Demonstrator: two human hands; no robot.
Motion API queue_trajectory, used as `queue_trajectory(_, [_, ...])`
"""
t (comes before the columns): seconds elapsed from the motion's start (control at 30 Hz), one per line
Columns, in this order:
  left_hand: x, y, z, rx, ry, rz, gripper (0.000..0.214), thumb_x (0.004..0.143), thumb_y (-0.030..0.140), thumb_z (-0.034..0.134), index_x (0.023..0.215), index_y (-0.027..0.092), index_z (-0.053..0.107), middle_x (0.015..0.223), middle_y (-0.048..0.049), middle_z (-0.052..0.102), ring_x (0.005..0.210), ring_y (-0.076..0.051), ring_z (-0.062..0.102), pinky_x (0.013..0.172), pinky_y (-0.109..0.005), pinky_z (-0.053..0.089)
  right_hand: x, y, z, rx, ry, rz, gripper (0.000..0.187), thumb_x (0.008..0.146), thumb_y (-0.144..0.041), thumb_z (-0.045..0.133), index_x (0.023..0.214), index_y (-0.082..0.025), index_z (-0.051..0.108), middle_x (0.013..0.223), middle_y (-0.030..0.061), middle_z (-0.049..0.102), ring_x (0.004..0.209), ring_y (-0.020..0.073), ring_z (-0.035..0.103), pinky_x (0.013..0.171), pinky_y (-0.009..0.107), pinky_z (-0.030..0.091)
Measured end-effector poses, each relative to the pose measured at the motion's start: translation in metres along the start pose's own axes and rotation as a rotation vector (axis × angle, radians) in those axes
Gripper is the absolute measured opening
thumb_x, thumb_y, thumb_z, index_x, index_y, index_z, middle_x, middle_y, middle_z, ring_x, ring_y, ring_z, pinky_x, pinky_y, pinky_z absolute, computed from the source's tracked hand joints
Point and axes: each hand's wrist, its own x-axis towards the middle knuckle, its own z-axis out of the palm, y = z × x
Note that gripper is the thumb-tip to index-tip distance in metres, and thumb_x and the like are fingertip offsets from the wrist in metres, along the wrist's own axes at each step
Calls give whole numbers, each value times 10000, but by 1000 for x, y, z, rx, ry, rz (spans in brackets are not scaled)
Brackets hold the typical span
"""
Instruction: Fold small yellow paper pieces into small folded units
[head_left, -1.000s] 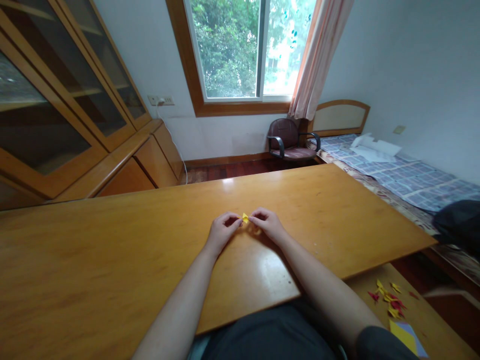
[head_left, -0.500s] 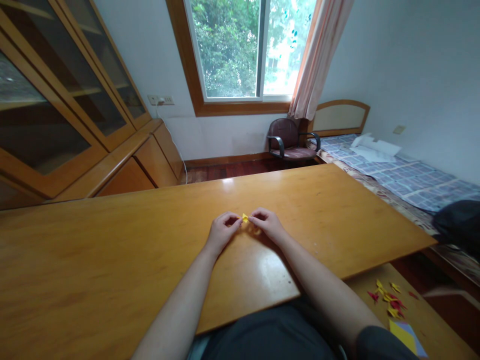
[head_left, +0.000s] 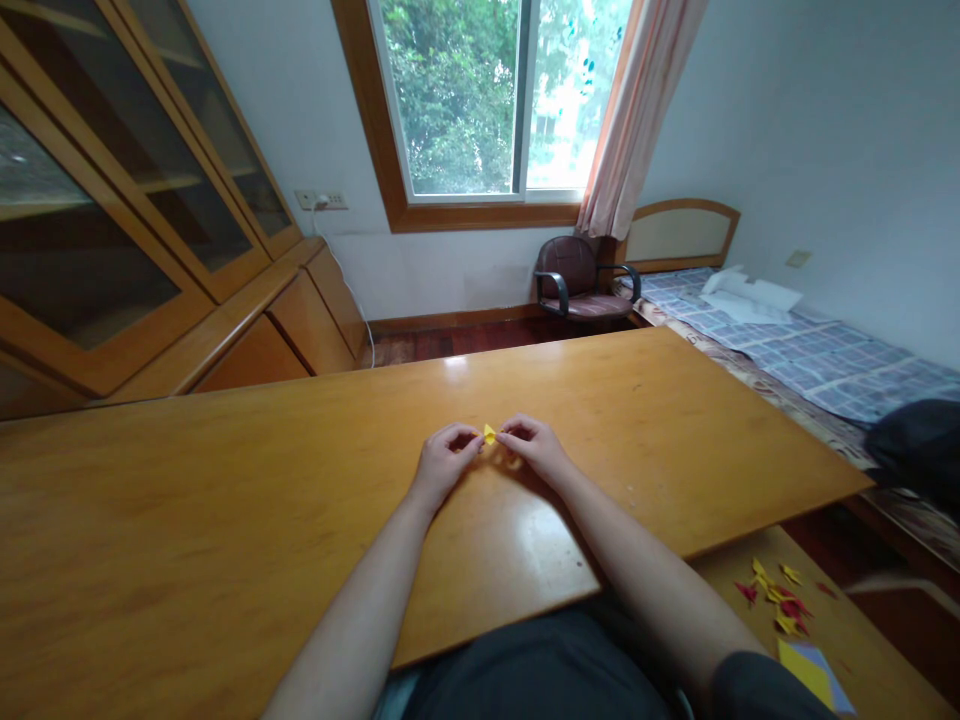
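Fingertips [head_left: 478,440] of the left hand [head_left: 444,460] and right hand [head_left: 538,450] close in a narrow pinch on folded yellow paper [head_left: 490,435], held between them over the table [head_left: 262,510]. Rightward, on a lower surface [head_left: 889,665], red and yellow figures [head_left: 787,626] lie beside flat sheets [head_left: 806,675]. Beyond stands a chair [head_left: 570,268].

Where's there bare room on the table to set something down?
The table is bare left of the left hand, toward the cabinet, and nearly so right of the right hand, toward the bed. Crowded: the lower surface at right, with folded yellow and red pieces beside paper sheets.
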Motion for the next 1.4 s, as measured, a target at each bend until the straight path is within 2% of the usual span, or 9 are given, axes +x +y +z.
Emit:
queue_trajectory(0.83, [0,0,-1,-9,28,15,164,821,333,660,790,173,678,745,-27,684,696,-152,639,687,-241,495,0,3,-3,5,-17,0,271,733,-412,753,868,-189,681,771,12,671,609,129,597,585,245,474])
queue_trajectory(1.4, [0,3,-2,-20,25,20,185,822,352,657,790,171,679,752,-34,688,708,-156,645,697,-247,506,0,-3,-2,-44,-21,3,293,731,-453,741,819,-174,721,759,22,676,609,137,596,575,245,483])
